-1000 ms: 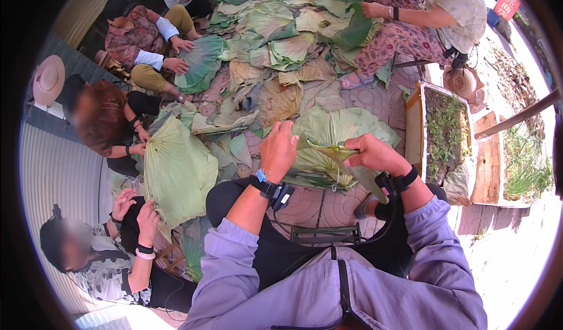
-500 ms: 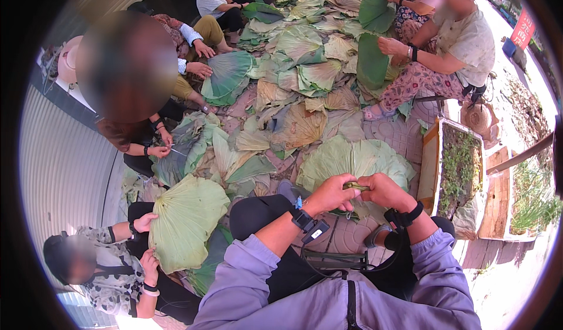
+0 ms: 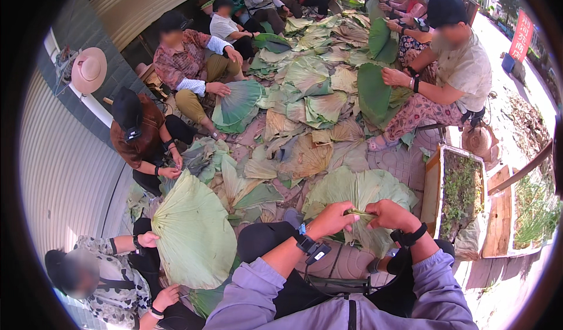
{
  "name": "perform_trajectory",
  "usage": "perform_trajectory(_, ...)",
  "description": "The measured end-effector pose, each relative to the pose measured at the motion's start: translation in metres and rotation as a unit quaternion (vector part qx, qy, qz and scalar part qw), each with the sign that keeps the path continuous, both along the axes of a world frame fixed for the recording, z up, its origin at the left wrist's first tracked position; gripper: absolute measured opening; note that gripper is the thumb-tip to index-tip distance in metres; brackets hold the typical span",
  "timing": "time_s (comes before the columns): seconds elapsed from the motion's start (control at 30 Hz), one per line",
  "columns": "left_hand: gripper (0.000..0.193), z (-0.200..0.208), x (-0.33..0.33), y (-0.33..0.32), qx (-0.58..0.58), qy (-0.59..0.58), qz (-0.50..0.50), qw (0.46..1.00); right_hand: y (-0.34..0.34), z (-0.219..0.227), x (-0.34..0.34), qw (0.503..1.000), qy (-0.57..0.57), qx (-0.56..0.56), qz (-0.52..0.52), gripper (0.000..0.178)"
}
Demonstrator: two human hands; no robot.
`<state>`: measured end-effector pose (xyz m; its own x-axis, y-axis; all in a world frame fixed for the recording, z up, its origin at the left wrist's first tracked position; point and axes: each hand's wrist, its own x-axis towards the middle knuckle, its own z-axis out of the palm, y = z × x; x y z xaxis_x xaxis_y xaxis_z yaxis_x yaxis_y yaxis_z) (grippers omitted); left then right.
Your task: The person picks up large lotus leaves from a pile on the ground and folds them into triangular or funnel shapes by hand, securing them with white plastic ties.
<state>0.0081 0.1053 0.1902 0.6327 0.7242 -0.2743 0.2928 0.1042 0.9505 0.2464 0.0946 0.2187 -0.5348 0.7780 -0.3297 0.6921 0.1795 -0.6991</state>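
Between my two hands runs a short, thin green strip point(image 3: 358, 212), which looks like a piece of lotus leaf stalk. My left hand point(image 3: 333, 220) is closed on its left end, palm turned partly inward. Fingers of my right hand point(image 3: 392, 215) pinch the other end. Just beyond and below both hands spreads a large pale green lotus leaf point(image 3: 375, 183), its veins fanning outward. The hands partly cover its near side, so whether the strip joins this leaf cannot be made out.
Dried lotus leaves point(image 3: 305, 154) cover the paving ahead. At near left a co-worker holds a broad leaf point(image 3: 196, 236); others sit along both sides with leaves. Planter boxes point(image 3: 433, 186) stand to my right. A straw hat point(image 3: 480, 141) lies behind them.
My hands have moved slightly apart and down, with more of the strip showing between them. The view has tilted up a little. The near-left co-worker's leaf has swung lower and shows wider.
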Motion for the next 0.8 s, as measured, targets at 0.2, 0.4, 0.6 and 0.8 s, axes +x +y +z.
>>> perform_trajectory(0.2, 0.022, 0.010, -0.012, 0.001, 0.020, 0.026, 0.028, 0.999, -0.002, -0.003, -0.001, 0.996, -0.062, 0.065, -0.007, 0.028)
perform_trajectory(0.4, 0.023, 0.016, -0.011, 0.006, 0.015, 0.030, 0.034, 0.999, -0.004, -0.014, 0.002, 0.986, -0.064, 0.149, -0.045, 0.023)
perform_trajectory(0.6, 0.024, 0.003, -0.017, 0.016, 0.040, 0.024, 0.120, 0.992, -0.014, 0.025, 0.029, 0.950, 0.073, 0.229, -0.198, 0.026)
perform_trajectory(0.8, 0.022, -0.003, -0.013, 0.013, 0.041, 0.010, 0.166, 0.985, -0.091, 0.105, 0.127, 0.840, 0.226, 0.291, -0.398, 0.019)
